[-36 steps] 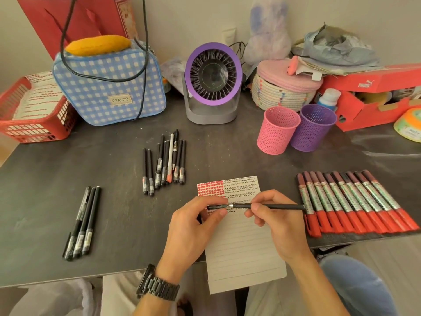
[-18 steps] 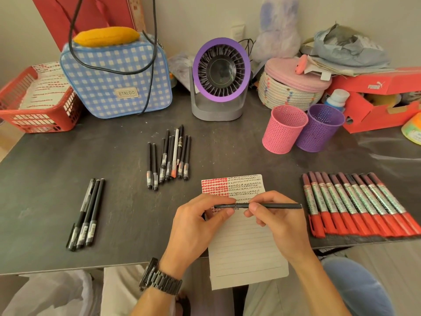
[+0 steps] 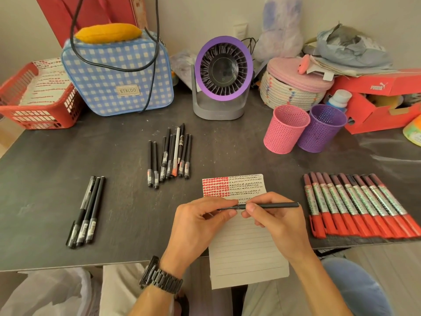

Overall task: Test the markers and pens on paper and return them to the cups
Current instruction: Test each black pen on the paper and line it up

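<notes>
A black pen (image 3: 271, 205) lies level above the lined paper (image 3: 246, 252), which carries red and black test marks along its top. My right hand (image 3: 275, 222) grips the pen's barrel. My left hand (image 3: 200, 220) pinches the pen's cap end (image 3: 227, 208). Several black pens (image 3: 169, 156) lie in a group at the table's middle, and three more black pens (image 3: 87, 212) lie at the left. A row of several red markers (image 3: 360, 204) lies at the right. A pink cup (image 3: 286, 128) and a purple cup (image 3: 322, 127) stand behind, both with nothing showing inside.
A purple desk fan (image 3: 222, 78), a blue checked bag (image 3: 118, 74) and a red basket (image 3: 34, 99) stand along the back. A woven lidded basket (image 3: 293, 87) and red shoebox (image 3: 382, 99) crowd the back right. The paper overhangs the table's front edge (image 3: 68, 266).
The view shifted slightly. Both hands stay on the pen above the paper; the cap end sits closer to the barrel than one second ago.
</notes>
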The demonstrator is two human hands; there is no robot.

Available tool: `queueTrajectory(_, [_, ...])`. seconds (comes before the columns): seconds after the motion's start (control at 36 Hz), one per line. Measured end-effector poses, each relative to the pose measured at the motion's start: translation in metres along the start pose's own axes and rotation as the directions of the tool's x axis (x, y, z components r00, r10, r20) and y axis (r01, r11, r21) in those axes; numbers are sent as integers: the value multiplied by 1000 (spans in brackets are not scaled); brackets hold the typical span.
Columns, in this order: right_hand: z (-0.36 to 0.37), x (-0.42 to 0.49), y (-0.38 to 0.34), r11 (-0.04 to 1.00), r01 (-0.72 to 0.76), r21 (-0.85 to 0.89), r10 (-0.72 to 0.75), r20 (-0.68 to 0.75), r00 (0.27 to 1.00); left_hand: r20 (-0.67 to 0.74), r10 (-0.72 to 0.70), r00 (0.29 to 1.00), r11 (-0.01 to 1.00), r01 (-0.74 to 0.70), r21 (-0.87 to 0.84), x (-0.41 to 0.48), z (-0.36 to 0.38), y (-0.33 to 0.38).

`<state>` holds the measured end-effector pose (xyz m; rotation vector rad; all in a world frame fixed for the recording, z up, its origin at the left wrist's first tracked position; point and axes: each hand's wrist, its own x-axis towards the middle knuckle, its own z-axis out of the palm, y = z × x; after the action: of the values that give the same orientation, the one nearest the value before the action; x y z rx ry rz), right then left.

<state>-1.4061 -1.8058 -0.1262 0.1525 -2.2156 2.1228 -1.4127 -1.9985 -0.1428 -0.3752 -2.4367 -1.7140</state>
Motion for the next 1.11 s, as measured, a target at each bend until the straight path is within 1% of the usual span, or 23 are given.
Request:
queueTrajectory(0.11, [1,1,-1,1000,6,-3,-6,7,1000,-6,-12,1000,1000,12,-26,-1,1,-3])
queueTrajectory(0.25, [1,1,-1,999,24,-21,-23,23,999,-27,-3,1000,1000,3,2,-2,2,-3])
queueTrajectory(0.39, [2,2,0,999,28,-40,-27,12,1000,6,-14,1000,999,14,40,-1,1,-4])
queueTrajectory(0.5, [3,0,4,994,59,-97,-61,-13,998,29,-23,999,996,21,91,-1,1,-3])
queueTrajectory(0.56, [3,-2,7,990,84,-111,-88,-27,996,-24,-12,1000,998,14,59,-1,0,-1])
queueTrajectory(0.61, [3,-4,9,979,113,-167,-120,-31,992,-101,-28,994,1000,26,-16,-1,-3,2])
queueTrajectory(0.67, [3,-4,13,953,162,-254,-174,-25,984,-156,-52,986,996,41,-76,-2,-9,7])
queueTrajectory(0.72, [4,-4,16,906,210,-367,-229,-9,973,-230,-42,972,997,27,-68,-8,-18,12])
queueTrajectory(0.78, [6,-5,17,852,230,-471,-255,10,967,-354,-36,934,999,31,-20,-17,-32,17])
queueTrajectory(0.83, [9,-5,18,791,255,-555,-281,40,959,-485,-53,873,998,61,1,-26,-51,21])
queueTrajectory(0.89, [11,-5,20,731,260,-631,-281,69,957,-575,-72,815,995,102,20,-35,-75,21])
queueTrajectory(1.0, [16,-3,24,607,254,-753,-269,106,957,-694,-142,706,973,230,34,-51,-133,9])
queueTrajectory(1.11, [19,-2,25,553,227,-802,-240,108,965,-743,-171,647,901,408,148,-63,-181,-10])
